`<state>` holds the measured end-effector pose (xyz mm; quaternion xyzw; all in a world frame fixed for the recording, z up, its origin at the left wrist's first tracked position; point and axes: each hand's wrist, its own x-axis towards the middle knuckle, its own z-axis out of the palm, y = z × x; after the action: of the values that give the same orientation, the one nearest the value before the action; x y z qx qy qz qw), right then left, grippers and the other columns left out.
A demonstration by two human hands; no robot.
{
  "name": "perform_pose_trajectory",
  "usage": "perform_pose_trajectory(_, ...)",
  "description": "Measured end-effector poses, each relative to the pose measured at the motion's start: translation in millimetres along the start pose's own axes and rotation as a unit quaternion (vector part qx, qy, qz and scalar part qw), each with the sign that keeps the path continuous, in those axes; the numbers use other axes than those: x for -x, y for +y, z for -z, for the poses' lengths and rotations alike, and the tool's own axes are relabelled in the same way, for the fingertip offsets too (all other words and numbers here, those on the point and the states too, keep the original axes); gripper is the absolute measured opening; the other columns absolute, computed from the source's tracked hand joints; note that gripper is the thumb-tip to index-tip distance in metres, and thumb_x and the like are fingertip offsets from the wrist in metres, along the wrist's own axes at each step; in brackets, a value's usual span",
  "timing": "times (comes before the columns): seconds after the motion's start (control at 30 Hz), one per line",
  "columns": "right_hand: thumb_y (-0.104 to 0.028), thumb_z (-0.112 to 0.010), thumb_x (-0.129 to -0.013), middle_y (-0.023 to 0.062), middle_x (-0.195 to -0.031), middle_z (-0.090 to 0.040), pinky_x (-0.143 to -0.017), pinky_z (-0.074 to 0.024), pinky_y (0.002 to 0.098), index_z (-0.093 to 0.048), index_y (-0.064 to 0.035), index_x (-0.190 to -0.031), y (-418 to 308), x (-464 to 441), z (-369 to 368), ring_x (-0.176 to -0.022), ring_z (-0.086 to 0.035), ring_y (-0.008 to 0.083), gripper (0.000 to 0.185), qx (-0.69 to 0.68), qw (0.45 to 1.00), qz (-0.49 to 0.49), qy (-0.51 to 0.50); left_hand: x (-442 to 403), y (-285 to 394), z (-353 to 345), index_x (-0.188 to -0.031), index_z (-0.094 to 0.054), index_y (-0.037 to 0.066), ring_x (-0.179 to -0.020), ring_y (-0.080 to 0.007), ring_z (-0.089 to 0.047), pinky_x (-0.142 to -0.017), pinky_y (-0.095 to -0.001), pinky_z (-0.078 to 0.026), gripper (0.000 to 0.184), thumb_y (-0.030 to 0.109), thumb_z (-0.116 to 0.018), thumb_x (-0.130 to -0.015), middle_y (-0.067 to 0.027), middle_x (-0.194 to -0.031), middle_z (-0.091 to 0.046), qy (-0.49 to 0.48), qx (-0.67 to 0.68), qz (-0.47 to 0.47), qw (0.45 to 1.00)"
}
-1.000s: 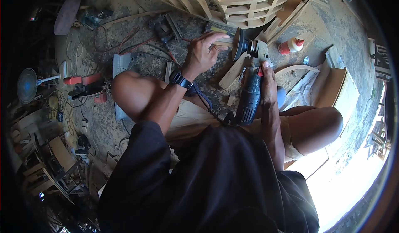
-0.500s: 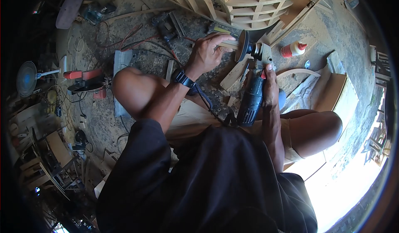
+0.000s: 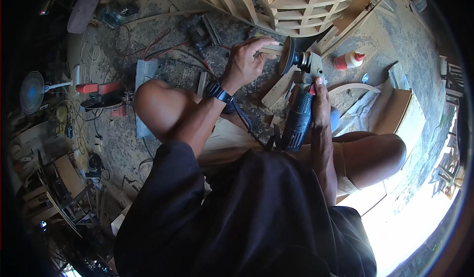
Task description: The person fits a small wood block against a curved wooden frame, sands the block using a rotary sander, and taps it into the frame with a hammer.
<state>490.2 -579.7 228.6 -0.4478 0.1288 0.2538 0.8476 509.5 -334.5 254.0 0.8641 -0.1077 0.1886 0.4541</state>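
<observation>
On a dusty workshop floor, a seated person steadies an angle grinder upright between the knees, the right hand closed around its body, apparently to present the disc sideways to the work. The left hand, partly closed, pinches a short wooden strip between thumb and fingers, its end at the disc's face, likely gripped farther back for clearance; actual contact cannot be confirmed.
</observation>
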Motion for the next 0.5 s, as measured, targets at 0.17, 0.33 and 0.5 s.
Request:
perform_pose_trajectory(0.17, -0.048, -0.062, -0.101, 0.0129, -0.078, -0.068, -0.052, -0.0607, 0.0323, -0.057, -0.0008, -0.116, -0.5, 0.3, -1.9, -0.059, -0.069, 0.0203, 0.049, 0.006, 1.000, 0.006, 0.000, 1.6, 1.3, 0.7, -0.117, -0.072, 0.008, -0.108, -0.0319, -0.072, -0.089, -0.0389, -0.058, 0.032, 0.006, -0.079, -0.085, -0.0129, -0.116, -0.074, -0.007, -0.002, 0.010, 1.000)
perform_pose_trajectory(0.33, -0.048, -0.061, -0.102, 0.0126, -0.078, -0.068, -0.052, -0.0603, 0.0318, -0.058, -0.0008, -0.116, -2.0, 0.4, -4.0, -0.058, -0.069, 0.0200, 0.049, 0.005, 1.000, 0.015, 0.006, 1.8, 0.7, 0.2, -0.116, -0.072, 0.008, -0.107, -0.0324, -0.072, -0.089, -0.0390, -0.058, 0.032, 0.006, -0.079, -0.085, -0.0132, -0.115, -0.074, -0.012, -0.006, 0.009, 1.000)
perform_pose_trajectory(0.5, -0.046, -0.060, -0.103, 0.0114, -0.078, -0.068, -0.052, -0.0601, 0.0317, -0.059, -0.0015, -0.115, -0.6, 0.5, -4.5, -0.058, -0.068, 0.0193, 0.047, 0.005, 1.000, 0.022, 0.018, 1.8, -0.1, -0.1, -0.115, -0.072, 0.006, -0.107, -0.0320, -0.072, -0.089, -0.0390, -0.058, 0.031, 0.007, -0.079, -0.085, -0.0146, -0.115, -0.074, -0.014, -0.006, 0.008, 1.000)
